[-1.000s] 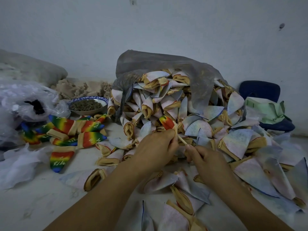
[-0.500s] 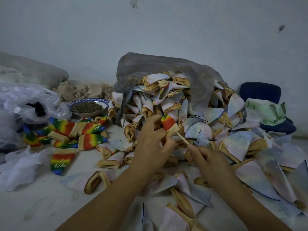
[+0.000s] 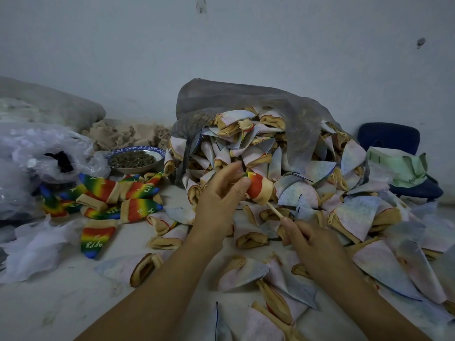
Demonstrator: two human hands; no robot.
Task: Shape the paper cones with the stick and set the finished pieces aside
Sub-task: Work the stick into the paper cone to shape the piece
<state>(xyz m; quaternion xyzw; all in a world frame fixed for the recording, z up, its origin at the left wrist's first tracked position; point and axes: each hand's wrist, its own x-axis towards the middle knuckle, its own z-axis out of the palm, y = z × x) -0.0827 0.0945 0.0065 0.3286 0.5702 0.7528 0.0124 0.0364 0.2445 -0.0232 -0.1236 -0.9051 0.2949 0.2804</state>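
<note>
Head view: the work looks early. A small cluster of finished rainbow pieces [image 3: 118, 195] lies at nine o'clock from the hands, about eight or so that I can count. Against that, a large heap of pale cones [image 3: 283, 153] spills from a grey bag [image 3: 246, 102] at twelve to three o'clock, and more pale ones are scattered across the surface down to six o'clock. By that measure, most of the job is left.

The piece in hand is a rainbow cone [image 3: 258, 187], held up near the centre of the view in front of the heap, its tan open end pointing toward four o'clock. The left hand [image 3: 219, 200] grips it at the pointed end, thumb pressed on the red band and fingers curled behind it. The stick [image 3: 274, 209] runs from that open end down toward four o'clock, its tip hidden inside the cone. The right hand [image 3: 310, 239] pinches the stick's lower end between thumb and forefinger, the other fingers curled under.

A bowl [image 3: 135, 159] of dark bits sits at ten o'clock.
</note>
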